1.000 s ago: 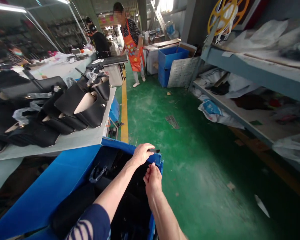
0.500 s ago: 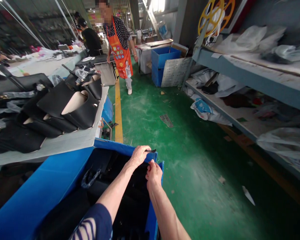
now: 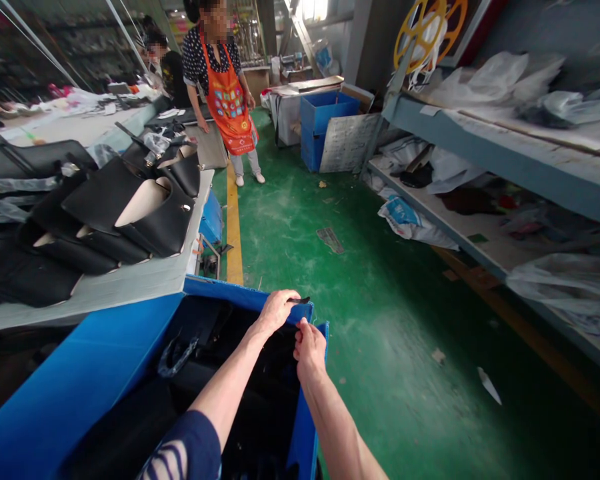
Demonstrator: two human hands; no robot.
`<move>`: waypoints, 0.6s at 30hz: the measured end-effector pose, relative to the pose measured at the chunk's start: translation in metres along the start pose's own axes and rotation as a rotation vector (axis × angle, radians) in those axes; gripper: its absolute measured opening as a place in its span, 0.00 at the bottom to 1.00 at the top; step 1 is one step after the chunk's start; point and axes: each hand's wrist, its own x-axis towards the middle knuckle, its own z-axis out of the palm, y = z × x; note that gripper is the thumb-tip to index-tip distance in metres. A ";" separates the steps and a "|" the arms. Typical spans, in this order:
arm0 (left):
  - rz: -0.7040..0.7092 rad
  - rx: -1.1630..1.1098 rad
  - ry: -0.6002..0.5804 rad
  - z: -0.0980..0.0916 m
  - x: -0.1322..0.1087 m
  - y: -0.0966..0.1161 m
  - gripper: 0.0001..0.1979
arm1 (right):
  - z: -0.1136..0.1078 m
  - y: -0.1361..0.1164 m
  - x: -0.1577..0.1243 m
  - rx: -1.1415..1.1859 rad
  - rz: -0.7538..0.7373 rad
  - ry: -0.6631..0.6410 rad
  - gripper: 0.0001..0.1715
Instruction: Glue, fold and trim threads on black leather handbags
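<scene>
Both my hands are over the far right corner of a blue box [image 3: 230, 289]. My left hand [image 3: 276, 312] is closed on a thin black strip [image 3: 300, 301], whose end sticks out to the right past the fingers. Just below and right of it, my right hand [image 3: 310, 345] is in a pinch at the corner. What lies between its fingers, if anything, is too small to make out. Dark black pieces fill the box under my arms, and a loop in clear plastic wrap [image 3: 177, 357] shows among them.
Black handbags [image 3: 153, 217] crowd a table [image 3: 130, 287] on the left. A person in an orange apron [image 3: 227, 100] stands in the aisle ahead; others sit behind. A metal shelf [image 3: 505, 153] with plastic bags runs along the right. Blue bins [image 3: 315, 130] stand farther back.
The person in the apron has shifted left and come nearer. My view has moved slightly. My hands hold nearly the same pose at the box corner.
</scene>
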 end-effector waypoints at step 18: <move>0.033 -0.093 0.027 0.005 -0.006 0.000 0.11 | -0.005 -0.013 0.013 0.028 0.094 0.007 0.13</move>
